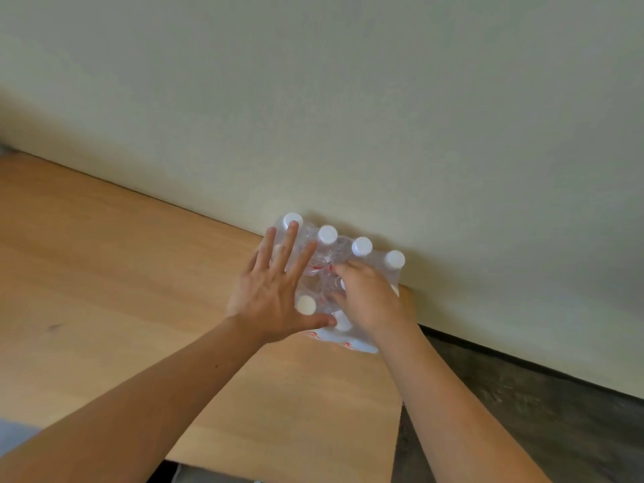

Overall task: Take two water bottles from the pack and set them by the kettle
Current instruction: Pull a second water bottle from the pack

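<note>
Head view: pack of water bottles stands at the table corner against the wall; no kettle in view. Left hand flat on top, fingers spread; right hand fingers curled into the plastic wrap. Risk: tugging could drag the pack off the near edge.

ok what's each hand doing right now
left hand: open, fingers spread flat on the pack
right hand: curled, gripping into the pack's plastic wrap

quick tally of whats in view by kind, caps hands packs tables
white caps: 7 showing, more may be hidden under the hands
hands: 2, left hand and right hand
pack: 1
table: 1
total: 11
</note>
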A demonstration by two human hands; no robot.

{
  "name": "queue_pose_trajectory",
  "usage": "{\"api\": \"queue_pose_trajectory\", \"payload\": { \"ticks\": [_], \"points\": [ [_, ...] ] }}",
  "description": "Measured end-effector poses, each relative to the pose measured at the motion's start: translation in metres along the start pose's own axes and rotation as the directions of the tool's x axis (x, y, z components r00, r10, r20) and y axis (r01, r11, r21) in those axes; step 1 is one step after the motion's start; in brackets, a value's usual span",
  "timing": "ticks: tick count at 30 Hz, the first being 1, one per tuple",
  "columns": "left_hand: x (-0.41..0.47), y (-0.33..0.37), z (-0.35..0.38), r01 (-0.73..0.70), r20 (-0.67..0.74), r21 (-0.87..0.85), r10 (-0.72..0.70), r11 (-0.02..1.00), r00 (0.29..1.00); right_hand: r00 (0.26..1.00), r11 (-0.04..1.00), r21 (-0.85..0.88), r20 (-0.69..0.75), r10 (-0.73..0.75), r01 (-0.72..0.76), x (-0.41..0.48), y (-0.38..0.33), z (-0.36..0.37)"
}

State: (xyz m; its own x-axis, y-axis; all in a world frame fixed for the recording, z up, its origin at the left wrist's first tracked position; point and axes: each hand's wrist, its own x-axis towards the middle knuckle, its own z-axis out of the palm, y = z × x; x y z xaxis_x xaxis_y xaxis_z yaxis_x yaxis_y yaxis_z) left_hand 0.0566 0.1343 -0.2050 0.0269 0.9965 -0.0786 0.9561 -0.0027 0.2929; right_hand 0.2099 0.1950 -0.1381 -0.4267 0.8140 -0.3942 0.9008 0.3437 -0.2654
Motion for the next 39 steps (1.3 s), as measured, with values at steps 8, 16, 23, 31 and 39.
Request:
{"api": "queue_pose_trajectory", "payload": {
  "ticks": [8,16,23,31,39],
  "points": [
    [-0.001,0.001,0.0,0.014,0.026,0.026,-0.014,1.0,1.0,0.988,0.988,-0.152,0.154,0.019,0.004,0.009,-0.003,-0.009],
    [-0.001,0.002,-0.007,0.036,0.124,0.037,-0.041,0.999,0.991,0.985,0.992,-0.104,0.148,0.088,-0.073,-0.006,-0.009,-0.027],
    [-0.004,0.003,-0.027,0.064,0.312,-0.022,-0.054,0.998,0.949,0.988,0.993,0.03,-0.096,0.118,-0.116,-0.049,-0.032,-0.088],
    [-0.03,0.034,-0.139,-0.008,0.007,-0.732,0.019,0.681,1.0,0.892,0.949,0.303,-0.402,0.208,-0.084,-0.158,-0.112,-0.199],
    [-0.111,0.001,-0.262,-0.157,-0.143,-0.679,0.081,0.717,0.986,0.707,0.888,0.428,-0.68,0.195,0.166,-0.248,-0.212,-0.222]
  ]
}}
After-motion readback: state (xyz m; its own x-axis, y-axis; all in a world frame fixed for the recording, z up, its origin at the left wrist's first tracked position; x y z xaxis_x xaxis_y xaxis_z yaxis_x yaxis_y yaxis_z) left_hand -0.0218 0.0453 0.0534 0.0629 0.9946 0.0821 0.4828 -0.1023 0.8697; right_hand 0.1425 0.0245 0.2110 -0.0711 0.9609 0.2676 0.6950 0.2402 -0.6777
